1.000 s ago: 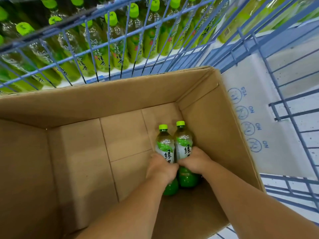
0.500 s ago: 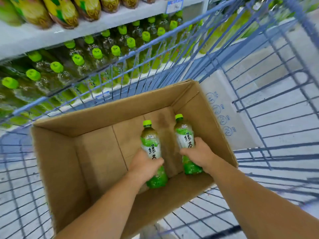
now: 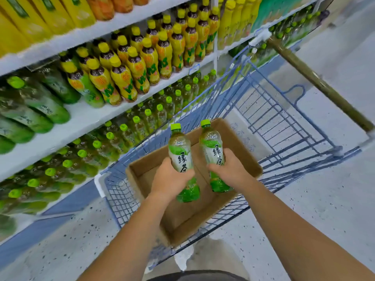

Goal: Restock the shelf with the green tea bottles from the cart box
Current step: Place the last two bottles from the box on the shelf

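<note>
**Last pair lifted, shelving still to do**

Left hand (image 3: 170, 179) grips one green tea bottle (image 3: 179, 153) round its middle; right hand (image 3: 229, 171) grips a second bottle (image 3: 212, 147); both upright above the box (image 3: 241, 145), toward its far right corner; no other bottles visible inside, so probably the last pair; versus 0.5 s ago, both are raised clear of the box; cart (image 3: 284, 122) sits beside the shelf (image 3: 81, 120); placing remains.

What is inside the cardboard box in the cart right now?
Only bare cardboard floor shows in the box. The left hand and right hand hold the left bottle and right bottle over it, covering the middle of the floor.
</note>
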`<state>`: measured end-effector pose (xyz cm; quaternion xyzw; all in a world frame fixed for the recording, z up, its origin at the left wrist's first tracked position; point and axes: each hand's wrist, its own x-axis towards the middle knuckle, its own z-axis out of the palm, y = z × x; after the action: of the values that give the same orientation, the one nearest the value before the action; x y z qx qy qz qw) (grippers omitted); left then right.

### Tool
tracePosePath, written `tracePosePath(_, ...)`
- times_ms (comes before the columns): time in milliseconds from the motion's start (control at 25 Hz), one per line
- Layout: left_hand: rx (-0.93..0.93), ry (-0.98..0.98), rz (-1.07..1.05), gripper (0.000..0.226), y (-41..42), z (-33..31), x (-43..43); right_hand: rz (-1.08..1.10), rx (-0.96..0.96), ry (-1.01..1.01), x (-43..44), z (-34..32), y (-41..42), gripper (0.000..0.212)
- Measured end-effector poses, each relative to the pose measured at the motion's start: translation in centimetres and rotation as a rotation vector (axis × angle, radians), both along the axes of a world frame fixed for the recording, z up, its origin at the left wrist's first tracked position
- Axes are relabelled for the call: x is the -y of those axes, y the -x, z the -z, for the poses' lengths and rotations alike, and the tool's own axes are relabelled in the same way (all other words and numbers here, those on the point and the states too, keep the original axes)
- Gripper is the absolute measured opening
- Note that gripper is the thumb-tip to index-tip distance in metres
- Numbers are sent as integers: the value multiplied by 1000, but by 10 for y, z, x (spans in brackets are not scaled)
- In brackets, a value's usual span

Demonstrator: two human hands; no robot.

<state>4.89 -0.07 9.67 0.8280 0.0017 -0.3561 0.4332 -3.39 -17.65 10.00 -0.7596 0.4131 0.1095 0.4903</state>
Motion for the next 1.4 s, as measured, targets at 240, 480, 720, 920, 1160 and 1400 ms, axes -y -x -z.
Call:
tracePosePath(240, 129, 97, -11, 39, -24, -62, -70, 1, 161, 34, -77, -66, -24, 40)
tracePosePath(480, 233, 91, -180, 36, -26, -115, -148, -100, 302, 48, -139, -98, -57, 40)
tracePosePath(720, 326, 58, -362, 33, -29, -132, -235, -251, 371, -19, -231, -103, -98, 38)
tracePosePath(920, 390, 56, -360, 34, -64, -134, -311, -269, 389, -11, -302, -110, -127, 34)
tracePosePath(1160, 417, 77, -290, 36, -127, -126, -390, -159, 423, 66, -367, -107, -180, 36)
tracePosePath(1400, 474, 62, -263, 37, -188, -77, -388, -144, 481, 119, -374, -57, -239, 36)
